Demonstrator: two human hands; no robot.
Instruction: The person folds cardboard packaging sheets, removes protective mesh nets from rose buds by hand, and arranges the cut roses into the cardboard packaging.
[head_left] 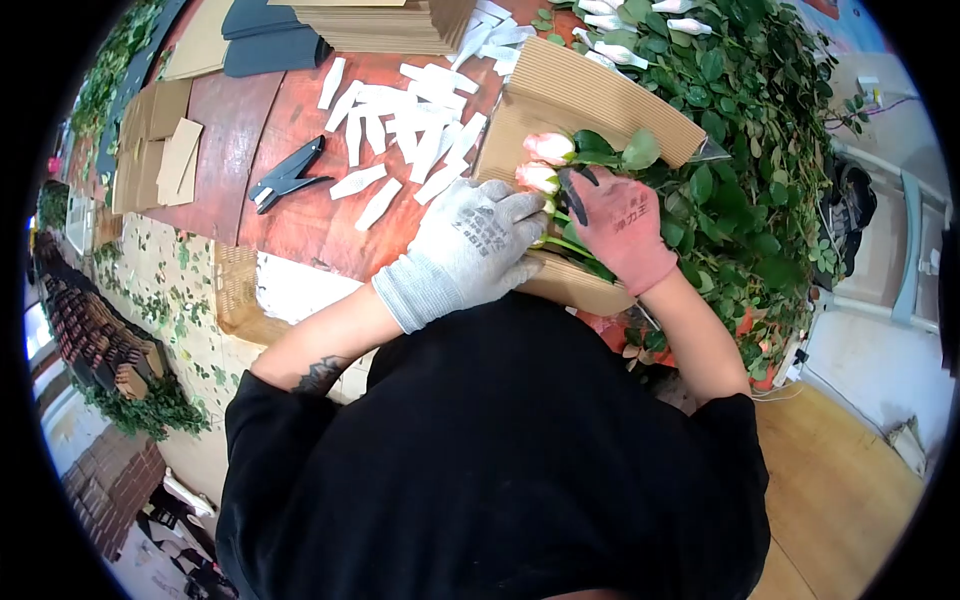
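Pale pink roses [549,148] with green leaves lie on a sheet of corrugated brown cardboard [605,92]. My left hand [470,245], in a grey-white knit glove, curls its fingers over the flowers from the left, close below a second rose head [537,178]; its thumb lies nearer me by the cardboard's lower edge. From the right, my right hand [622,225], in a pink-red glove with black fingertips, is closed around a rose just under the heads. Green stems [568,244] run between the two hands. My fingers partly hide the flowers.
Left of the cardboard, white tapered sleeves [415,115] lie scattered beside a black stapler [290,175]. Cardboard sheets [395,28] are stacked at the back. A heap of leafy rose stems [735,130], some with white-sleeved heads, covers the right side. A woven basket [238,290] stands below the table's left edge.
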